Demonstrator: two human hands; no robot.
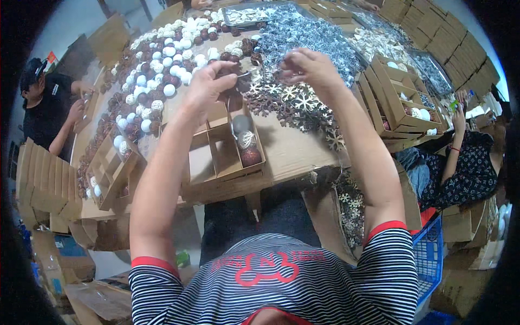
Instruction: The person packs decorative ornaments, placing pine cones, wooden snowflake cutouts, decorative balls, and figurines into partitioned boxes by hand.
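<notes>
Above a divided cardboard box (pixel 218 147), my left hand (pixel 208 89) has its thumb and fingers curled round something small and dark that I cannot make out. A thin pale bit shows by its thumb tip. In the box's right-hand compartment stand a grey ball (pixel 241 124), a cream woven ball (pixel 247 140) and a dark red glittery ball (pixel 251 157) in a row. My right hand (pixel 311 70) hovers over the silvery pile, fingers loosely bent and apart, slightly blurred, with nothing visible in them. Below it lie brown and white snowflake pieces (pixel 303 103).
White, cream and brown balls (pixel 168 67) cover the table's left. Silvery tinsel-like pieces (pixel 303 35) heap at the back. Partly filled boxes (pixel 403 95) stack at right; another box (pixel 111 168) stands left. One person (pixel 49 103) works at left, another (pixel 466 157) at right.
</notes>
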